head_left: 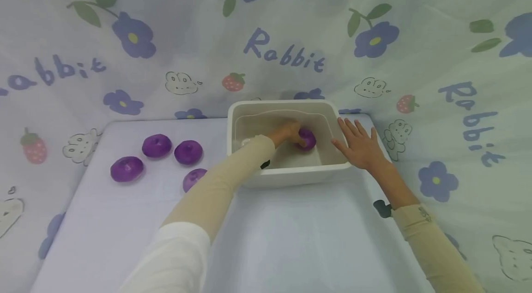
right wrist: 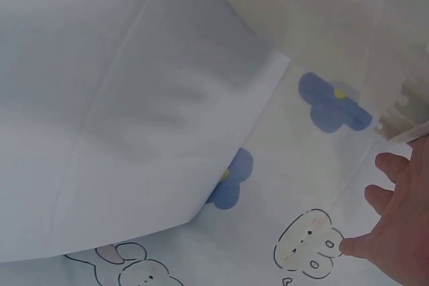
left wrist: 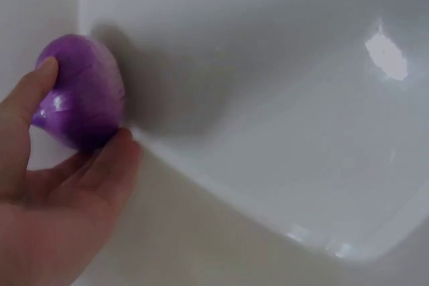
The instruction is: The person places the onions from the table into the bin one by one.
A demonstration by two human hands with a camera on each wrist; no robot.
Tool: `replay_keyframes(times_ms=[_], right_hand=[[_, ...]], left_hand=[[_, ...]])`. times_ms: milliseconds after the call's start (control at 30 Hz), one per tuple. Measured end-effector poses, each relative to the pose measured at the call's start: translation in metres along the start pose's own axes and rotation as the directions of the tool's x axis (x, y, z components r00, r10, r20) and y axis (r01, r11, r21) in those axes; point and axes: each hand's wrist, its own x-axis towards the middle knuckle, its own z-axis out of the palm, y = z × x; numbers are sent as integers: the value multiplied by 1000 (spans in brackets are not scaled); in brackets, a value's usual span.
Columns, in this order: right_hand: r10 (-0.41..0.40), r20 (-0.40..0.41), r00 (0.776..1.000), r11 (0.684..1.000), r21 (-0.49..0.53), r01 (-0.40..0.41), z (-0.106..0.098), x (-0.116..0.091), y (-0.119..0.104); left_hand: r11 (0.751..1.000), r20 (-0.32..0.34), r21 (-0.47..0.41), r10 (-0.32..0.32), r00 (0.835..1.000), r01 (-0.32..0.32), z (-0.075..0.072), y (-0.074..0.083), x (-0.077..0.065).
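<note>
Inside a white plastic bin (head_left: 299,174), my left hand (head_left: 290,132) grips a purple onion (head_left: 308,139) near the right part of the floor. In the left wrist view the thumb lies on one side of the onion (left wrist: 84,98) and the fingers reach under the other. My right hand (head_left: 362,149) rests at the bin's right rim with its fingers spread. The right wrist view shows that hand (right wrist: 402,222) at the edge of the frame, next to a small piece of the bin.
Left of the bin, several more onions lie on the white table (head_left: 291,237): one (head_left: 126,169) farthest left, others (head_left: 156,146) (head_left: 188,152) behind it, and one (head_left: 193,179) partly hidden by my left sleeve. A printed cloth (head_left: 199,44) hangs behind and beside the table.
</note>
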Motion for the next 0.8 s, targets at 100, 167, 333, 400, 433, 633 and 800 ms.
replay_keyframes(times_ms=[100, 167, 333, 400, 433, 633, 800], right_hand=[[0, 7, 1000, 1000, -2, 0, 0, 1, 0], [1, 9, 1000, 1000, -8, -1, 1, 1, 0], [6, 12, 1000, 1000, -13, -6, 1, 1, 0], [6, 16, 1000, 1000, -10, -6, 1, 1, -1], [4, 16, 1000, 1000, -9, -4, 1, 1, -1], [4, 12, 1000, 1000, -6, -4, 0, 1, -2], [8, 1, 1000, 1000, 0, -8, 1, 0, 0]], left_hand=[[1000, 23, -5, -13, 1000, 13, 5, -5, 8], [1000, 28, 5, -11, 1000, 11, 10, -8, 15], [1000, -9, 18, 11, 1000, -11, 19, -14, 26], [1000, -17, 2, 9, 1000, -9, 18, -12, 20], [1000, 2, -5, -3, 1000, 3, 13, -7, 10], [1000, -3, 0, 4, 1000, -4, 5, 0, -8], [999, -12, 9, 50, 999, -50, -6, 2, -7]])
